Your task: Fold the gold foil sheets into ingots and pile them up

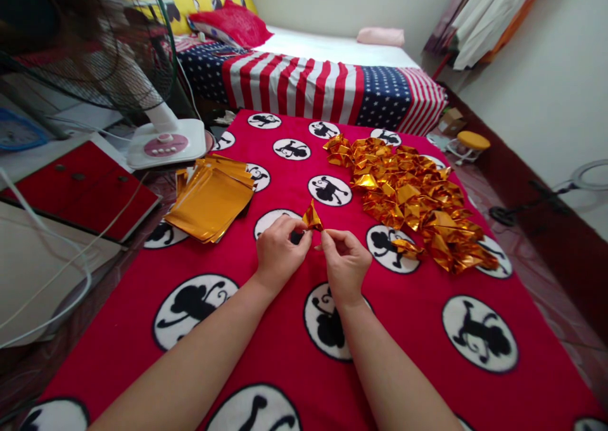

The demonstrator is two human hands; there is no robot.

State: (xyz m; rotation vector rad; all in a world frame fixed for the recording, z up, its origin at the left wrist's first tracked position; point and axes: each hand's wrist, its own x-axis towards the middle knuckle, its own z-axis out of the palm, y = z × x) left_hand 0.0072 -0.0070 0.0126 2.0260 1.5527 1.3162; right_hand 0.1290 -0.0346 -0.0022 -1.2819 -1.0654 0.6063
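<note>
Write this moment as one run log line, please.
left hand: pinching folded gold foil piece | right hand: pinching same piece | left side: stacked gold sheets | right side: folded foil pile

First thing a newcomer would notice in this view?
Probably the heap of folded gold foil pieces spread over the right of the red cloth. Next, the stack of flat gold sheets at the cloth's left edge; between them, the left hand and right hand pinch one small piece.
</note>
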